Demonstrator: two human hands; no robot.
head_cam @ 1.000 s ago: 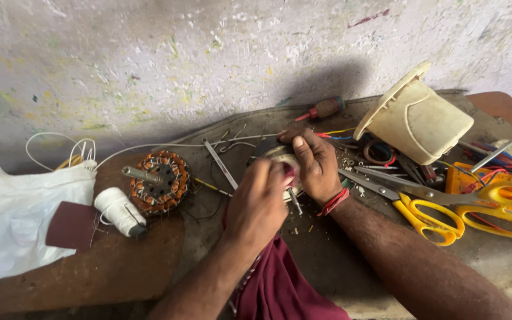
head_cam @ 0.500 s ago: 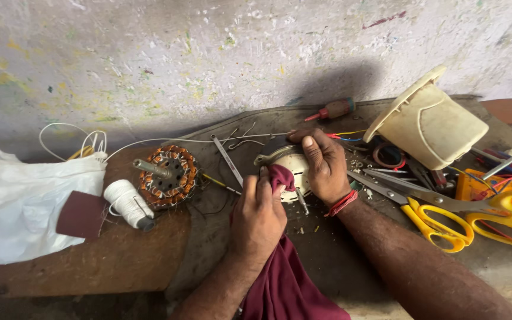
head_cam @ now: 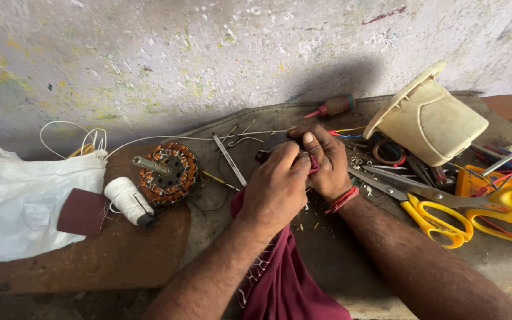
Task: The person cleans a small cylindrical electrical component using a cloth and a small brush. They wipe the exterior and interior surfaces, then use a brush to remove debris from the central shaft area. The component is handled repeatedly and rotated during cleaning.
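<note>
Gripping a maroon cloth (head_cam: 285,278), both hands (head_cam: 277,189) (head_cam: 327,163) meet beside yellow scissors (head_cam: 440,216)

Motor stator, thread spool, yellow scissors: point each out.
motor stator (head_cam: 170,172), head view, on the copper windings.
thread spool (head_cam: 124,198), head view, on the white wound body.
yellow scissors (head_cam: 440,216), head view, on a yellow handle loop.

- Worn brown worktop (head_cam: 120,261) against a paint-flecked wall.
- On it: a copper-wound motor stator (head_cam: 167,173), a white thread spool (head_cam: 128,201), a white plastic bag (head_cam: 25,201), yellow-handled scissors (head_cam: 431,213), a red-handled screwdriver (head_cam: 334,106), a cream plastic housing (head_cam: 431,121) and a maroon cloth (head_cam: 285,278).
</note>
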